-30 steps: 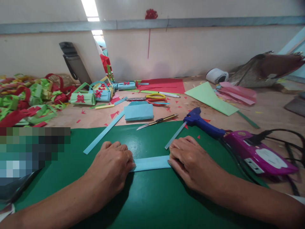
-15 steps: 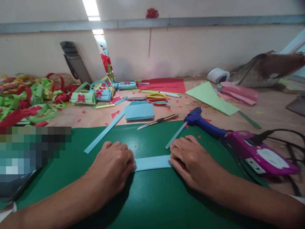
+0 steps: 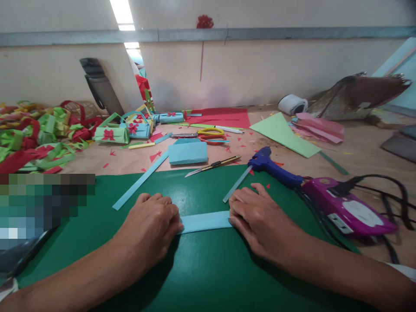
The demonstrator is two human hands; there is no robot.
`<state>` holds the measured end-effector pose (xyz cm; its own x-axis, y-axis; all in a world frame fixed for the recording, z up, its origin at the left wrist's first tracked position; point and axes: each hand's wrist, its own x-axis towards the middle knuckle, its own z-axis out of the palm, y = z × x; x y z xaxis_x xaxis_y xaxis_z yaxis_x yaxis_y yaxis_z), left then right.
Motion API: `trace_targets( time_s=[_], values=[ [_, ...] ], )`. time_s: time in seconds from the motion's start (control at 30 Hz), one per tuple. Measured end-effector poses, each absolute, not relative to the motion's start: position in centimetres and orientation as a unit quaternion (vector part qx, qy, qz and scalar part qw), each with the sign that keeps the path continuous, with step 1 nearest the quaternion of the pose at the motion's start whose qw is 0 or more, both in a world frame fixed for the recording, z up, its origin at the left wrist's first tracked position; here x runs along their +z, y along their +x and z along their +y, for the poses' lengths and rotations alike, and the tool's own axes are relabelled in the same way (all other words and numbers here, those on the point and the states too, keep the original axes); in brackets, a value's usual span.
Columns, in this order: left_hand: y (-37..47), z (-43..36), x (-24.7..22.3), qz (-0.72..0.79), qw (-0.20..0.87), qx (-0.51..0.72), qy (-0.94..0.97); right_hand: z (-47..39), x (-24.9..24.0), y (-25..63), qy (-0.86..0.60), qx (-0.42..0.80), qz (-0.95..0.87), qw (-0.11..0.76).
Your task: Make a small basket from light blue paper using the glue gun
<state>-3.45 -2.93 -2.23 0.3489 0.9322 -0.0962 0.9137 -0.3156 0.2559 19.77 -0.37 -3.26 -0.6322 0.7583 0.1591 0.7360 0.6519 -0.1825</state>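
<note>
A light blue paper strip stretches level between my two hands, just over the green mat. My left hand pinches its left end, fingers curled and closed. The right end is gripped by my right hand, also closed, with one finger raised slightly. Both ends of the strip are hidden under the fingers. Beyond my right hand lies a glue stick poking from a blue glue gun. A second blue strip lies past my left hand, close to a folded blue paper piece.
A utility knife lies at the mat's far edge, with scissors behind it. At right sits a purple power strip with black cables. Small paper bags and a colourful paper heap stand at left.
The view has shifted slightly, so everything sits a little further left. Both hands keep their hold on the strip, with hardly any movement.
</note>
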Motion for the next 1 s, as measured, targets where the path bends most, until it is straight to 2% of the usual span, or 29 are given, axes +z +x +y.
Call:
trace_targets(
  time_s=[0.33,0.73,1.0],
  values=[
    [-3.6,-2.9,-2.5,0.56,0.107,0.032,0.821,-0.4,-3.3,19.7,-0.414,0.043,-0.903,0.104],
    [-3.6,-3.0,-2.3,0.562,0.11,0.028,0.819,-0.2,-2.2,19.4,-0.423,0.102,-0.899,0.051],
    [-3.6,-3.1,-2.5,0.559,0.104,0.033,0.822,-0.1,-2.0,19.4,-0.418,0.125,-0.898,0.061]
  ],
)
